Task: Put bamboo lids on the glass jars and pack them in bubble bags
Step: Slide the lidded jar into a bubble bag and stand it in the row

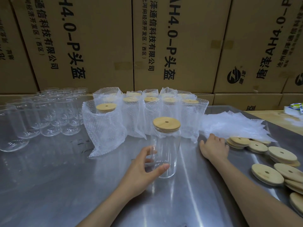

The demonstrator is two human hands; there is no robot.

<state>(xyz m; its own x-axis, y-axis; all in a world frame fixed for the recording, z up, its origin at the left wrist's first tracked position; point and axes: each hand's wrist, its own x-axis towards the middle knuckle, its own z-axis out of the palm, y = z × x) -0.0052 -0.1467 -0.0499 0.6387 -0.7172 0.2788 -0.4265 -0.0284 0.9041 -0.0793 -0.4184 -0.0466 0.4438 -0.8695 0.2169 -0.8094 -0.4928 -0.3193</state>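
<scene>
- Nearest the camera, two bare forearms are seen reaching in from 6 o'clock over a steel table (49,185).
- The left hand (144,167) is curled round the lower part of an upright glass jar (166,151) at the centre; the thumb lies on the near side of the glass and the fingers are seen through it on the far side.
- The jar is capped with a bamboo lid (166,125), seated flat on its mouth, with a small hole in the top.
- The right hand (214,147) is laid palm down with fingers fairly straight, at 3 o'clock from the jar, its fingertips at the near edge of a flat pile of bubble bags (232,126); nothing is gripped by it.
- Loose bamboo lids (267,173) are scattered and partly stacked at 4 o'clock, just beside the right hand and along the right forearm.
- Behind the held jar, toward 12 o'clock, lidded jars in bubble bags (147,110) are stood in rows, the bag tops left open.
- At 10 o'clock, uncapped empty jars (47,115) are grouped close together.
- Printed cardboard boxes (98,43) are stacked along the far side at 12 o'clock.
</scene>
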